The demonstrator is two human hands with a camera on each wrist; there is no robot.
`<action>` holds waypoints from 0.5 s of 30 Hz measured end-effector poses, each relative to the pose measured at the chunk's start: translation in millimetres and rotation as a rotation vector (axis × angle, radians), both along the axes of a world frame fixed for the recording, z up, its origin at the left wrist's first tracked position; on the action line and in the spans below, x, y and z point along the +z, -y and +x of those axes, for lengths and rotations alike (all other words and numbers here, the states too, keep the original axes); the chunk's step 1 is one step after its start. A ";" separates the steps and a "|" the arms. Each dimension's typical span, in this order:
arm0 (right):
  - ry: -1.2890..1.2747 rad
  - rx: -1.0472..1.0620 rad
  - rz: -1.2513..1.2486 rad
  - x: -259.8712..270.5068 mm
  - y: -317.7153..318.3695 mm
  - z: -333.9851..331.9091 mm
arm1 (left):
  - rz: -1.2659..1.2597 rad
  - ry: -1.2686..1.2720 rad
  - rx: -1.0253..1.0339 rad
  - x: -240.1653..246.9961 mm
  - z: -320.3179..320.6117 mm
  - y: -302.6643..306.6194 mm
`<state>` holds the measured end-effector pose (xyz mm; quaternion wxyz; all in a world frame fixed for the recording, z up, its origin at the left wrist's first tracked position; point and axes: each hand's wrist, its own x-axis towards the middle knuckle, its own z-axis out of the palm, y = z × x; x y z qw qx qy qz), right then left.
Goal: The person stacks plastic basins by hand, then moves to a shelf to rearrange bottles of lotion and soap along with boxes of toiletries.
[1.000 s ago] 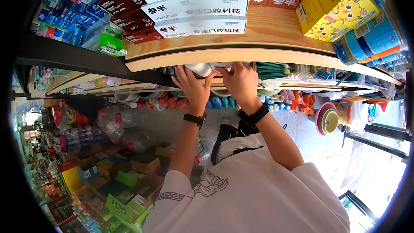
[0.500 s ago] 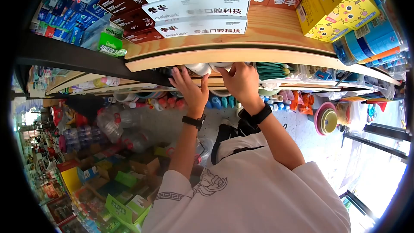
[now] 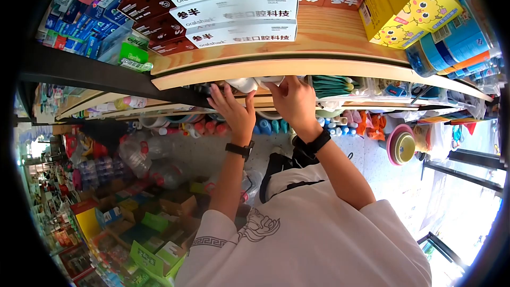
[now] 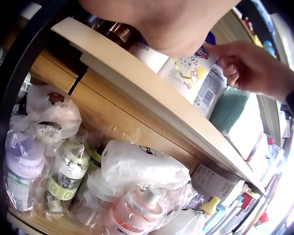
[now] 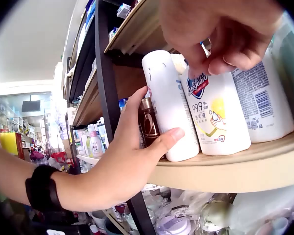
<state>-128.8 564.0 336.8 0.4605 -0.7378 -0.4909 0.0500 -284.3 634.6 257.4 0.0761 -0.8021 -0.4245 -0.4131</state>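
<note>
On the shelf, a white Safeguard hand soap bottle [image 5: 218, 115] stands upright with its label facing out. My right hand [image 3: 295, 103] pinches it at the top with curled fingers; its blue cap is mostly hidden there. To its left is a plain white bottle [image 5: 167, 98], slightly tilted. Against that bottle's side and front lie the straight forefinger and thumb of my left hand [image 5: 132, 147]. A small brown bottle [image 5: 149, 122] shows behind these fingers. Right of the soap, another white bottle [image 5: 264, 103] has its barcode side turned outward.
Above the hands runs a wooden shelf edge [image 3: 287, 68] carrying white oralshark boxes [image 3: 244, 13] and yellow boxes [image 3: 414, 13]. A black upright post [image 5: 108, 78] stands left of the bottles. Plastic-wrapped cups [image 4: 137, 210] fill the shelf below.
My left hand has shifted slightly left, its fingers more spread. The right hand keeps its grip at nearly the same place. The head view has turned slightly.
</note>
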 end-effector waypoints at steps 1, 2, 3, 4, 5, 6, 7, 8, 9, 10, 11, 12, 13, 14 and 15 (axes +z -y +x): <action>0.018 -0.008 0.010 -1.2 -0.8 -0.9 | 0.000 0.001 -0.002 -1.3 1.4 -0.1; 0.035 -0.015 0.019 -2.2 -1.4 -1.8 | 0.004 0.007 0.009 -2.8 4.0 -0.7; 0.036 -0.015 0.020 -2.9 -2.1 -2.8 | 0.009 0.013 0.023 -4.2 6.4 -1.7; 0.041 -0.021 0.048 -1.6 -2.6 -4.7 | 0.010 0.014 0.024 -4.0 9.4 -1.7; 0.047 -0.027 0.075 -0.9 -3.0 -6.2 | -0.002 0.033 0.030 -3.9 12.8 -1.6; 0.047 -0.026 0.075 -3.2 -3.9 -6.9 | -0.014 0.051 0.036 -3.6 15.1 -1.8; 0.075 -0.040 0.079 -6.1 -4.8 -7.1 | -0.015 0.051 0.036 -4.6 15.7 -1.7; 0.103 -0.055 0.083 -8.6 -5.6 -6.8 | -0.017 0.084 0.028 -5.5 16.2 -1.5; 0.104 -0.055 0.082 -11.0 -6.4 -5.8 | -0.020 0.117 0.021 -6.3 17.1 -1.8; 0.114 -0.053 0.090 -10.8 -6.8 -6.1 | -0.022 0.117 0.022 -4.5 17.3 -1.0; 0.124 -0.052 0.097 -10.8 -6.9 -6.7 | -0.025 0.127 0.010 -2.9 17.0 -0.3; 0.123 -0.049 0.094 -10.6 -6.1 -6.9 | -0.028 0.137 0.000 -1.3 16.7 0.4; 0.115 -0.067 0.075 -5.9 -4.6 -7.0 | -0.033 0.138 0.005 -0.1 16.0 0.5; 0.108 -0.081 0.052 -1.9 -2.1 -7.8 | -0.031 0.127 -0.012 -0.2 13.6 0.7; 0.105 -0.084 0.026 0.4 2.4 -7.6 | -0.036 0.114 -0.027 -2.4 9.6 2.6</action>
